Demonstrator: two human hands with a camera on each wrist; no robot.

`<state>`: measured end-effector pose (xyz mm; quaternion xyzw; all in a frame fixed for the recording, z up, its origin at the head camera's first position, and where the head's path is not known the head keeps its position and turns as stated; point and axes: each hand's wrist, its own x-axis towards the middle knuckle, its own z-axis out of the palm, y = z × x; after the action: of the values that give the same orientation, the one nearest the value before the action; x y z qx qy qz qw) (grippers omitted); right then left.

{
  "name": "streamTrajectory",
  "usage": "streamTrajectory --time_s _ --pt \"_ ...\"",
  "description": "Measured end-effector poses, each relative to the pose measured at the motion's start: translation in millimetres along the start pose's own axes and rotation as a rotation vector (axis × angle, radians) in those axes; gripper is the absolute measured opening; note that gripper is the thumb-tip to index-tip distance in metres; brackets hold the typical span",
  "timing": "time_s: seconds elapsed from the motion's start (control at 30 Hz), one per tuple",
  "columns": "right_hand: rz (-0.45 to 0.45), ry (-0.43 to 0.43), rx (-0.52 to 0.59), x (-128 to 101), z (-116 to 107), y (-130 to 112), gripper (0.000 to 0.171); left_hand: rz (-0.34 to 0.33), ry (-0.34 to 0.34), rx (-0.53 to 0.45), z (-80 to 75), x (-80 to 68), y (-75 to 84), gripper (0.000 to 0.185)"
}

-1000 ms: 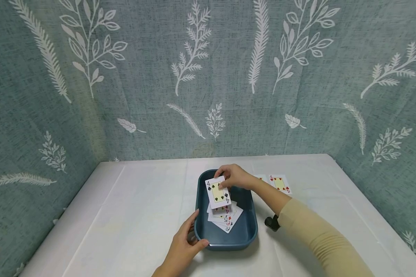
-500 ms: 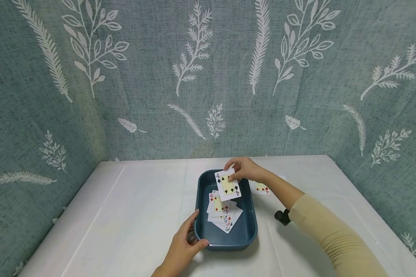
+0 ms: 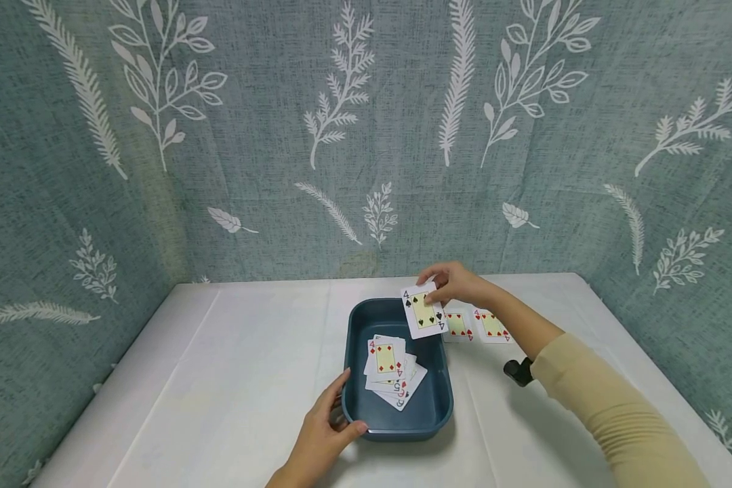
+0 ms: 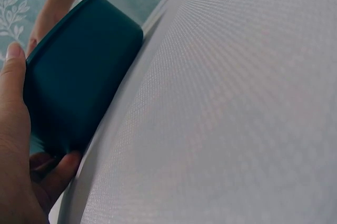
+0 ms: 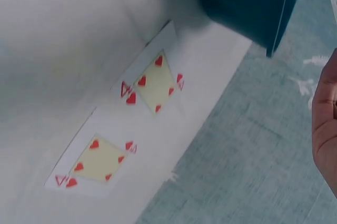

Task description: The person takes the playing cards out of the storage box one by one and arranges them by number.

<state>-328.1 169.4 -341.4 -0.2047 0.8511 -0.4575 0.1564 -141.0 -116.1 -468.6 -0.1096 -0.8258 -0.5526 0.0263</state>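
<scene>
Four of spades card (image 3: 423,312) hanging in the air over the far right edge of the blue tub (image 3: 432,415); being pinched by the right hand (image 3: 455,283); left hand (image 3: 323,434) gripping the tub's near left corner; two red heart cards (image 3: 476,325) lying on the white table (image 3: 219,379) just beside the tub; more cards (image 3: 390,369) lying inside

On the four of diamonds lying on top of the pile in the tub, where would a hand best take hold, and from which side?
The four of diamonds lies flat, face up on the fanned pile in the blue tub. Probably best to come from above and pinch its far short edge, which overhangs the cards beneath, thumb on top. The left hand grips the tub's near left corner, so the far side is freer.
</scene>
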Motion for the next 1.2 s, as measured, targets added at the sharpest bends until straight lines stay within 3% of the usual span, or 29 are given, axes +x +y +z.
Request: streamTrajectory --time_s 0.77,1.2 --pt "0.064 0.071 -0.004 -26 -41 25 0.045 -0.014 -0.018 0.008 -0.4 0.5 -0.9 0.079" --pt "0.129 0.131 -0.001 -53 -65 48 0.050 -0.021 -0.022 0.016 -1.1 0.2 0.6 0.080"
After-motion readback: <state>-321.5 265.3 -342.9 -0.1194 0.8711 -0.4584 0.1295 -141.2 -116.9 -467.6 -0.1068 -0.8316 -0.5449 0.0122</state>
